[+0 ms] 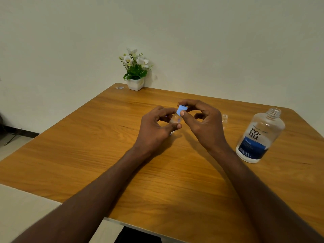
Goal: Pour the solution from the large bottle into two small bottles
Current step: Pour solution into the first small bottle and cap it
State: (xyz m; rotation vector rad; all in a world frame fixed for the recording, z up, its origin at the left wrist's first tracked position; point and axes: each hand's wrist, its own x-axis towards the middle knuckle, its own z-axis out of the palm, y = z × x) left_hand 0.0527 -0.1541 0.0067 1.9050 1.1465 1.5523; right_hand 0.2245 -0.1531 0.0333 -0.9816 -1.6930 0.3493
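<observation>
My left hand (156,127) grips a small clear bottle (175,119) near the middle of the wooden table (105,155), tilted a little. My right hand (201,120) pinches the bottle's blue cap (180,110) between thumb and forefinger at its top. A second small clear bottle (224,119) stands uncapped just right of my right hand, partly hidden by it. The large clear bottle (259,135) with a blue and white label stands open, without a cap, at the right side of the table.
A small white pot with white flowers (135,71) stands at the table's far left corner against the wall. A tiny clear object (119,87) lies beside it. The table's near edge runs across the bottom of the view.
</observation>
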